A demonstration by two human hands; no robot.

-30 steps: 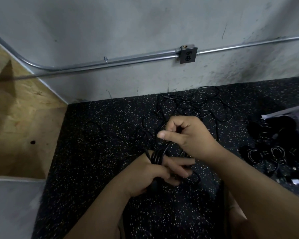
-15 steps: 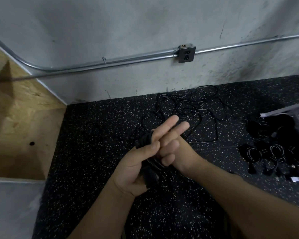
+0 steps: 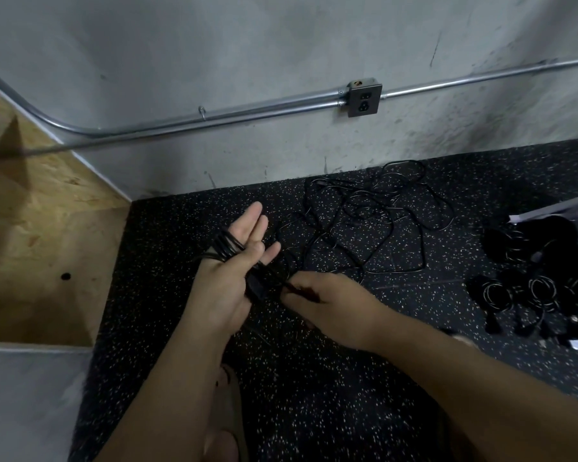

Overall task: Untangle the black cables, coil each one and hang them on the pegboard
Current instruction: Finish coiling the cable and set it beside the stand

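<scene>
Black cables (image 3: pixel 374 225); floor (image 3: pixel 314 395) black w/ white specks; wall (image 3: pixel 247 45) grey.

Two hands. One cable (image 3: pixel 226 246) looped round left hand (image 3: pixel 227 285), pinched by right hand (image 3: pixel 327 301). One loose tangle (image 3: pixel 374 225) beyond hands. Coiled bundles (image 3: pixel 544 291) right of hands: at least two. One wall outlet (image 3: pixel 364 98).

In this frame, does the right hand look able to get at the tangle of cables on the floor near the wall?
Likely yes, but not freely: nothing blocks the way from the right hand to the tangle, yet that hand pinches the cable looped round the left hand.
</scene>
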